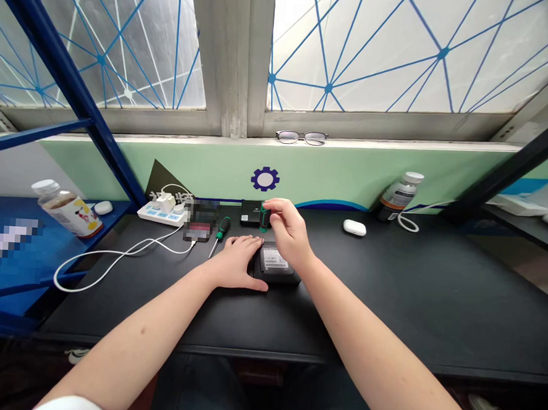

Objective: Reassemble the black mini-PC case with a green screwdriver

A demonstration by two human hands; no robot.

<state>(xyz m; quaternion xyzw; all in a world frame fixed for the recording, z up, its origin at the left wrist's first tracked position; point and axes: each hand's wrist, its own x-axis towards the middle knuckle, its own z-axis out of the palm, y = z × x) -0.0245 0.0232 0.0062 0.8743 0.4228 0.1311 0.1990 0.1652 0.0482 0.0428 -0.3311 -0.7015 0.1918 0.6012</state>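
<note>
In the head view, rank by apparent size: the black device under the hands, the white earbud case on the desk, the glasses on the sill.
1. black device
2. glasses, farther away, so true size unsure
3. white earbud case

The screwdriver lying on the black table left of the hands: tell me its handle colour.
Green and black handle on the thin-shafted screwdriver, seen in the head view.

Single head-worn view, looking forward and down, close over black desk (pixel 389 298), facing window wall (pixel 236 60)

Workshop bench (pixel 390 286) — screwdriver (pixel 220 231) (gear emblem (pixel 265 179))
</note>
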